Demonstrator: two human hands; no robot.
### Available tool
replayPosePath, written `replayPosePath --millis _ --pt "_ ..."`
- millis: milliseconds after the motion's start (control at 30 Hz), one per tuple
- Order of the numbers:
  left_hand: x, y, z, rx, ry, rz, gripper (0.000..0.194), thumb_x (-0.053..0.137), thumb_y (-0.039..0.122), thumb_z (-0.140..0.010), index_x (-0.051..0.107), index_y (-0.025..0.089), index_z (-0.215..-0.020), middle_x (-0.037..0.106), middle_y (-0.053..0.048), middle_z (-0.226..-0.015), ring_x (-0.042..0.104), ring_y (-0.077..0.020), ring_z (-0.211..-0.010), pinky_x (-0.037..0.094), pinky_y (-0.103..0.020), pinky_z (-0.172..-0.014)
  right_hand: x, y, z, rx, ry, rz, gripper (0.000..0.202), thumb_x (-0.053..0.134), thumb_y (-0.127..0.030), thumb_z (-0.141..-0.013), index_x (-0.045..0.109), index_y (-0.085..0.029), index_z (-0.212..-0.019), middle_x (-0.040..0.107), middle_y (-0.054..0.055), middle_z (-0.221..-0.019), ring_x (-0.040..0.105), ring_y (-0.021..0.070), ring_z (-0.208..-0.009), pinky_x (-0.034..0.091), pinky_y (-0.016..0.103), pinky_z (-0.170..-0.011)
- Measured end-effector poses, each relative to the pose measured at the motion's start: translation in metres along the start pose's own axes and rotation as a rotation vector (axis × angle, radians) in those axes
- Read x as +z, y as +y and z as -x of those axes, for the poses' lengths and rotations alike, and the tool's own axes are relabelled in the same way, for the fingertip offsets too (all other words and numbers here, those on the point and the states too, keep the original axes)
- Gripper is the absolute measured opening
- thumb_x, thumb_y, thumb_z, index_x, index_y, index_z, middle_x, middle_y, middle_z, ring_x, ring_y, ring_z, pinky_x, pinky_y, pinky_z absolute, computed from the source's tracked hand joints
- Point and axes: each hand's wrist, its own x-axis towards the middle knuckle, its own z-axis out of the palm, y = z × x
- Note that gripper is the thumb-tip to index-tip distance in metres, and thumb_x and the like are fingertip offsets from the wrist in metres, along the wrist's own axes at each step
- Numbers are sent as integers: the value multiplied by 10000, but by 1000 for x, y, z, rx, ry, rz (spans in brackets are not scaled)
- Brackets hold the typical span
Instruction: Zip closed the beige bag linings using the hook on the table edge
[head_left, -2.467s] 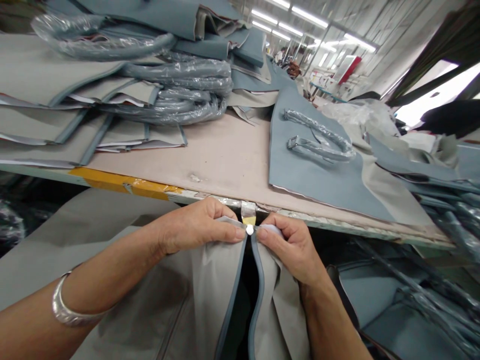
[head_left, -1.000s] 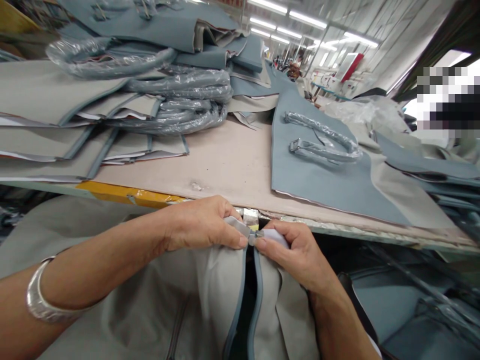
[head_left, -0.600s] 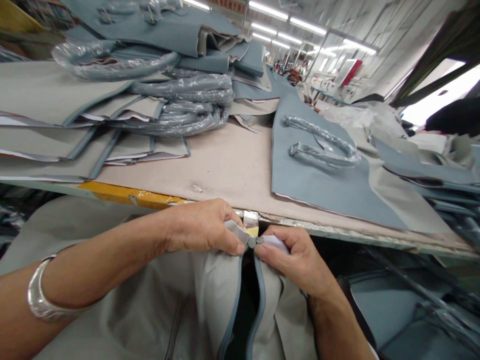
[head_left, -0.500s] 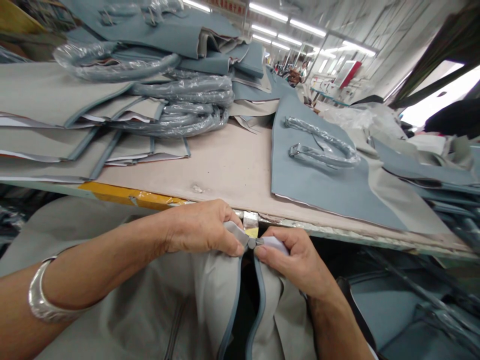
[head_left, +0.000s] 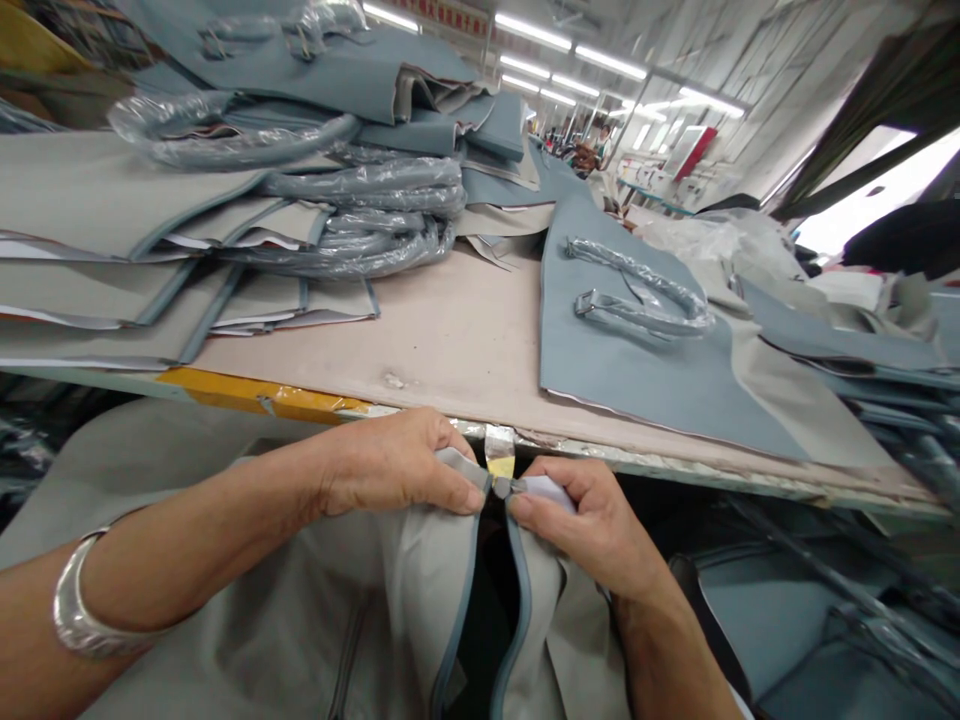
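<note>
A person's two bare hands meet near the middle of the view, close together with a narrow gap between the thumb tips. The left forearm (head_left: 195,540) slants up from the lower left edge; the left hand (head_left: 390,465) is turned palm down, its thumb (head_left: 456,490) pointing right and pressed toward a bent forefinger in a pinch. The right forearm (head_left: 667,640) rises from the bottom edge, leaning left. The right hand (head_left: 592,520) mirrors the pinch, its thumb (head_left: 544,513) pointing left, fingers curled behind.
</note>
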Motion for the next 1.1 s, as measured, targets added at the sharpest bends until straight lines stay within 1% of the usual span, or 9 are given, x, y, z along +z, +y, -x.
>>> replayPosePath --millis 100,233,467,600,767,833,967,1100 --pt "-1 -1 2 6 -41 63 267 744 373 -624 624 140 -677 494 31 -595 369 -88 -544 251 -206 -490 0 0 1 0 3 -6 308 666 -383 -816 572 -115 -696 378 -37 -580 280 57 -519 207 183 -449" --pt "0 -1 3 -17 -49 107 259 751 363 -602 625 139 -639 493 31 -575 375 -88 -533 242 -207 -478 0 1 0 -17 -9 -19 316 671 -389 -821 577 -113 -699 374 -39 -579 276 54 -519 205 181 -448" --pt "6 -2 -4 -17 -78 93 233 733 346 -612 624 141 -621 510 25 -582 390 -94 -535 245 -212 -479 0 6 -1 -25 -20 -42 340 688 -400 -836 574 -112 -697 369 -43 -576 269 49 -515 198 176 -442" --pt "6 0 -3 -39 -59 36 227 721 346 -620 636 137 -647 504 21 -600 395 -98 -555 246 -210 -494 -1 8 -1 -23 -30 -38 342 694 -411 -843 592 -107 -724 378 -42 -585 275 48 -519 203 172 -442" --pt "5 0 -3 -53 -55 27 236 719 355 -623 629 137 -638 496 16 -600 387 -100 -557 246 -216 -503 -2 7 0 -32 -34 -52 340 695 -403 -843 574 -115 -708 375 -47 -571 278 47 -510 199 173 -437" --pt "5 -1 -3 -56 -36 17 254 726 373 -620 633 137 -636 487 16 -590 381 -101 -548 238 -220 -498 -2 6 0 -33 -37 -61 346 695 -403 -844 561 -120 -697 373 -48 -568 272 47 -507 196 174 -434" --pt "7 0 -4 -54 12 41 282 730 397 -598 606 144 -604 441 30 -546 333 -90 -514 206 -222 -478 -1 6 -1 -37 -33 -62 349 690 -390 -843 533 -130 -671 353 -54 -557 258 48 -504 187 178 -429" --pt "7 3 -4 -56 21 53 277 731 391 -579 610 144 -612 452 29 -549 340 -89 -513 214 -215 -474 -1 6 -3 -41 -16 -53 342 693 -380 -830 527 -131 -665 362 -51 -561 267 50 -512 196 179 -437"
